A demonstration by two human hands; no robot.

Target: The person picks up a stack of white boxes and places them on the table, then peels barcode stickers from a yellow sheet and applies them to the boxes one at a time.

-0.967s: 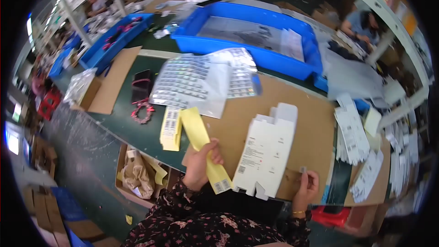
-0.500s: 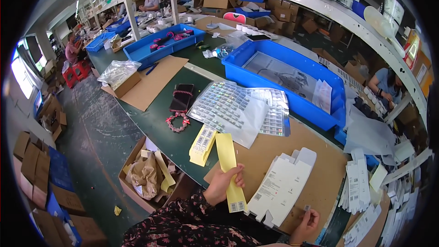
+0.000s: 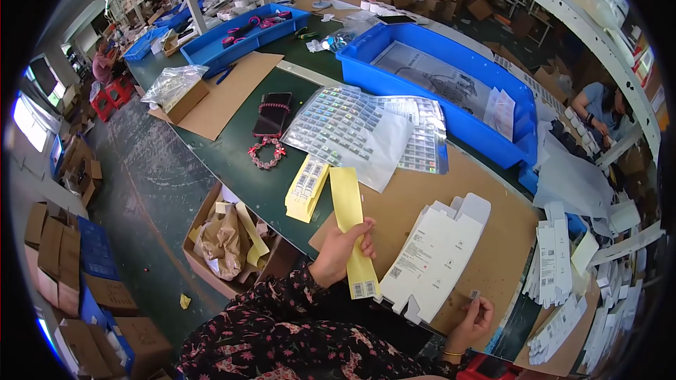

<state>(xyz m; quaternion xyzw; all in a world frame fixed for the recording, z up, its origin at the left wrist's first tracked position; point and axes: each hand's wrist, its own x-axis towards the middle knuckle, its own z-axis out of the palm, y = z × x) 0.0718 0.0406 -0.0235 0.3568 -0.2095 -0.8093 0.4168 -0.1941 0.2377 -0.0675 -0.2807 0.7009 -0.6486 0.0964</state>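
My left hand point(image 3: 343, 252) is closed on a long yellow label strip point(image 3: 347, 200), which has two small barcode labels at its lower end. My right hand point(image 3: 473, 325) pinches a small barcode label point(image 3: 475, 295) between thumb and fingertip, just right of a flat white box point(image 3: 438, 257). The unfolded box lies on a brown cardboard sheet point(image 3: 503, 239), its printed side up. A stack of yellow label strips point(image 3: 307, 186) rests left of the held strip. Beyond it lie sheets of small shiny stickers point(image 3: 345, 127), partly in a clear bag.
A large blue tray point(image 3: 436, 109) stands at the back; another blue tray point(image 3: 243, 35) holds pink-handled scissors. A phone point(image 3: 272, 114) and a beaded bracelet point(image 3: 266, 153) lie on the green table. White flat boxes point(image 3: 553, 260) pile up at right. A waste carton point(image 3: 225, 239) stands below left.
The view has tilted down a little, so the table sits higher in the picture. Both hands keep their grips, the strip in the left and the small label in the right.
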